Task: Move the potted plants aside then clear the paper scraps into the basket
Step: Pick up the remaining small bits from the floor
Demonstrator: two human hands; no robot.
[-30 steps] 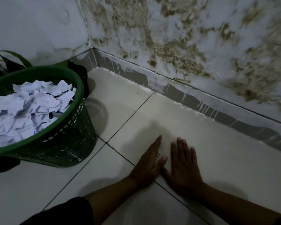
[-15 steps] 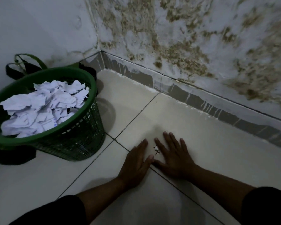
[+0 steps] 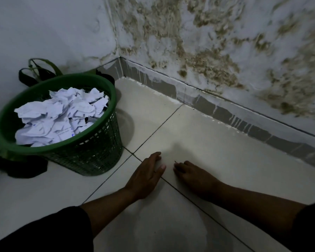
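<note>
The left hand [image 3: 145, 176] rests on the tiled floor [image 3: 216, 151], grip wide. The right hand [image 3: 193, 174], just at its 3 o'clock, has its fingers curled under; whether its grip holds anything I cannot tell. The green basket [image 3: 91, 157], at 10 o'clock, holds paper scraps [image 3: 62, 115].

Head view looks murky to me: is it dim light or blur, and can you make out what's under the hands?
Head view: dim, bluish light; wall smeared at the right edge, wide-angle bend in the skirting. Paper scraps in the basket read clearly. Between left hand and right hand, only a tiny dark speck; too small to identify.
</note>
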